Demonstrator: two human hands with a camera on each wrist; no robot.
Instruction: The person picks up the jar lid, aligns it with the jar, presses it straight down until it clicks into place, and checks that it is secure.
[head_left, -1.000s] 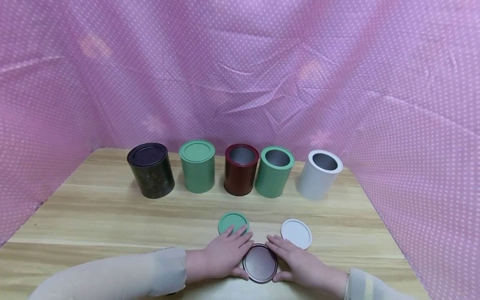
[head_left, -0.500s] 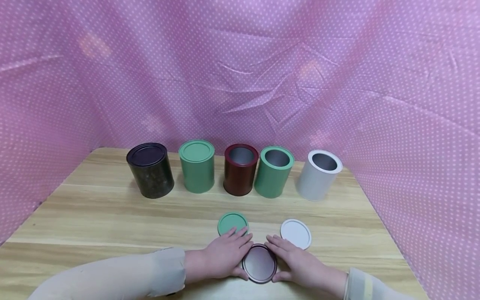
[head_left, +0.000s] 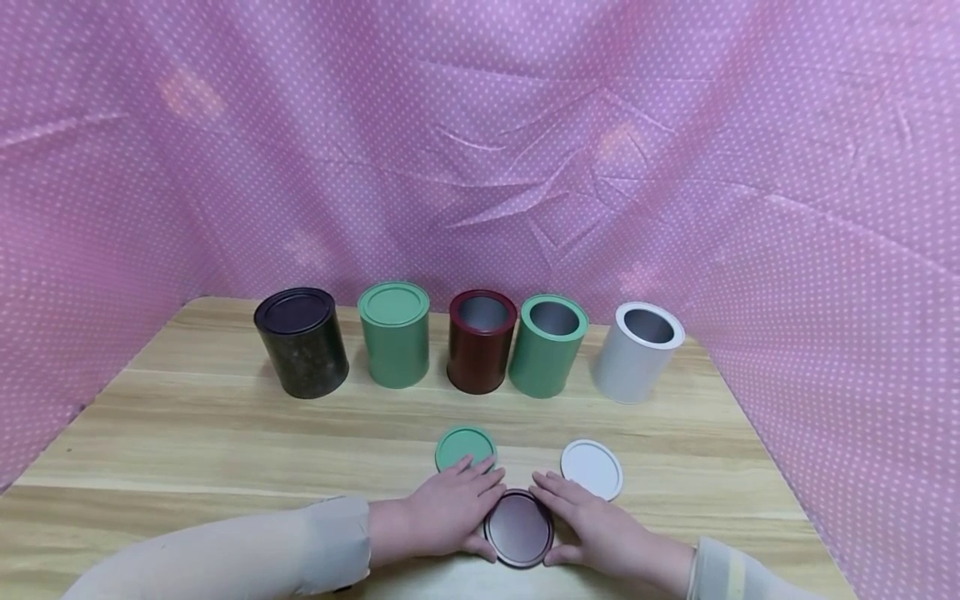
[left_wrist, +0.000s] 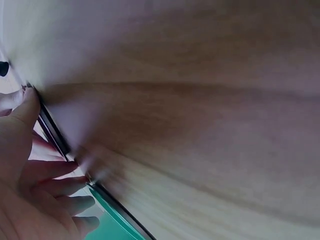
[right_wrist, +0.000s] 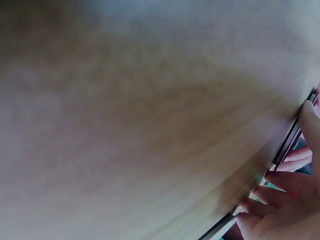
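A dark red round lid [head_left: 519, 528] lies flat on the table near its front edge. My left hand [head_left: 456, 508] lies on the lid's left side, thumb and forefinger spread along its rim. Its other fingers stretch over the near edge of a green lid [head_left: 463, 445]. On the other side my right hand [head_left: 596, 525] mirrors it, thumb and forefinger at the rim. Its fingertips lie close to a white lid [head_left: 592, 469]. In the left wrist view the dark red lid [left_wrist: 51, 125] appears edge-on beside the fingers; the right wrist view shows its edge [right_wrist: 287, 142] likewise.
Along the back stand a lidded black can [head_left: 311, 358], a lidded green can [head_left: 397, 350], an uncovered dark red can [head_left: 478, 360], an uncovered green can [head_left: 546, 363] and an uncovered white can [head_left: 632, 368]. Pink dotted cloth [head_left: 480, 150] surrounds the wooden table [head_left: 187, 442].
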